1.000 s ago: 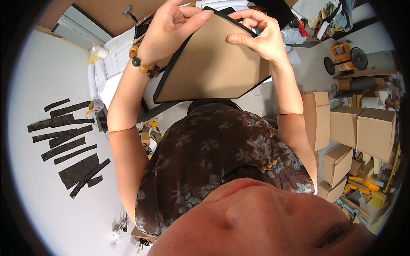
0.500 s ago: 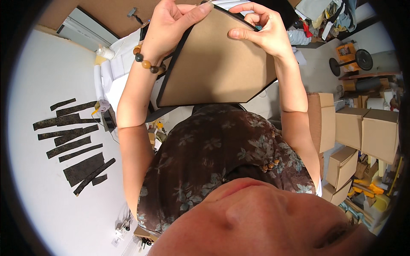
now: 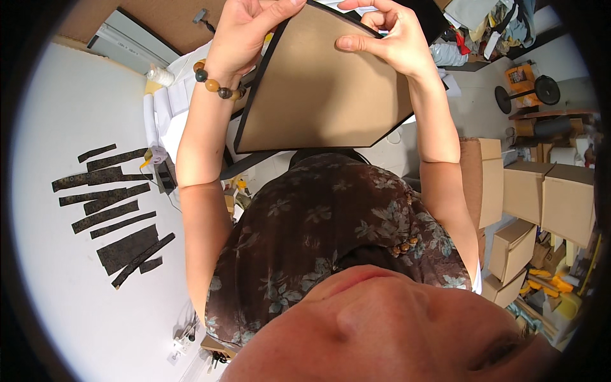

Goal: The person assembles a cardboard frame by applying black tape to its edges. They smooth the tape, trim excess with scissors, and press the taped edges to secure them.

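Note:
A flat tan board with black edging [image 3: 324, 95] is tilted up in front of my torso. At its upper left corner, my left hand [image 3: 245, 38] is closed on the black edge, the thumb stretched along it to the tip and the other fingers largely hidden. Over the upper right edge curls my right hand [image 3: 404, 44], its thumb lying on the tan face and its fingers bent at the rim. The board's far side cannot be seen. Round my left wrist sits a beaded bracelet [image 3: 224, 93].
A hammer [image 3: 201, 16] and a spool of white thread [image 3: 160, 77] lie on the work surface at the far left. Dark strips [image 3: 105, 178] hang on the white wall at left. Cardboard boxes [image 3: 526, 188] are stacked at right, and a pile of fabric [image 3: 490, 25] stands behind.
Both hands and the board have shifted slightly up in view. My right thumb has slid a little leftward over the tan face. The grip looks otherwise the same.

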`<state>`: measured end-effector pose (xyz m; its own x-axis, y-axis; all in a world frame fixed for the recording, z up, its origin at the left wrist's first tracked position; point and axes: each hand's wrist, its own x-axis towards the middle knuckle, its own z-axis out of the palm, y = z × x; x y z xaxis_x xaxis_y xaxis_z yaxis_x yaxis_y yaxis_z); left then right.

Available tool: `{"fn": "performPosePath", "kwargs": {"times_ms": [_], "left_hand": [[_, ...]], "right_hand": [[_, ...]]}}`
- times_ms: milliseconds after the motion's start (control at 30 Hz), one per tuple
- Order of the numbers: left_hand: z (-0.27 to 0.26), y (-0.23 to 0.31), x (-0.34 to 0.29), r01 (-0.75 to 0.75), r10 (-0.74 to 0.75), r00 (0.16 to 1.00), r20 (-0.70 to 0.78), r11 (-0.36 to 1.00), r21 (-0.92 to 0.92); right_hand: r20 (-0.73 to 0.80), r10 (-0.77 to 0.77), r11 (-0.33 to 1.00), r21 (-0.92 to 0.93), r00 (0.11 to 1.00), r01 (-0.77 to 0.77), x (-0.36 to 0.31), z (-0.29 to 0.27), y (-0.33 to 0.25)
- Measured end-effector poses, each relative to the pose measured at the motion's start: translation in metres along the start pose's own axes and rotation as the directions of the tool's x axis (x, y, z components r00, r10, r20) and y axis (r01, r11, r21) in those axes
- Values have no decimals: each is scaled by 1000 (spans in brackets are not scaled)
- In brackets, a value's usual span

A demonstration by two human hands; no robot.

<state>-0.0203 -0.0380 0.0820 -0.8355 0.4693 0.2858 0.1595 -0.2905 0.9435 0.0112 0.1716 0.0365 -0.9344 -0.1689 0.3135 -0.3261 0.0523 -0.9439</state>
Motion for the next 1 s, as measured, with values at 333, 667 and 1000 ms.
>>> {"fn": "performPosePath", "kwargs": {"times_ms": [333, 667, 1000], "left_hand": [[-26, -24, 7, -145, 144, 984, 103, 989, -2], [-15, -6, 7, 9, -13, 999, 46, 997, 81], [-6, -4, -1, -69, 72, 997, -3, 960, 271]], "right_hand": [[65, -24, 993, 117, 998, 17, 8, -4, 3], [-23, -67, 997, -39, 997, 66, 8, -2, -5], [-42, -96, 994, 54, 995, 98, 6, -1, -4]]}}
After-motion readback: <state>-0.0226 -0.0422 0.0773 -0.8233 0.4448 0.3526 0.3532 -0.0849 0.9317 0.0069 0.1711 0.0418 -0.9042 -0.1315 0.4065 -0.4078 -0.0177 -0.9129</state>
